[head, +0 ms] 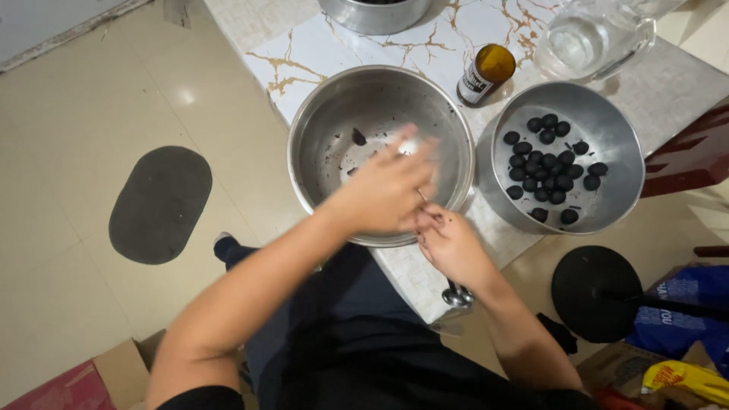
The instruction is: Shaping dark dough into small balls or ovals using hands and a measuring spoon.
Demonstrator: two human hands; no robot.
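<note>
An amber bottle (486,73) with a dark, white-edged label stood on the table at one o'clock. A blue printed bag (683,307) and a yellow packet (687,380) lay at four o'clock. A brown cardboard box (121,372) sat at eight o'clock.

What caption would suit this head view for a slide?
Both hands, left hand and right hand, meet over a nearly empty steel bowl, beside a second bowl of dark balls.

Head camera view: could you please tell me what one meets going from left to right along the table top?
Big steel bowl with the left hand over it → brown bottle → steel bowl of dark balls, with the glass jug behind it.
</note>
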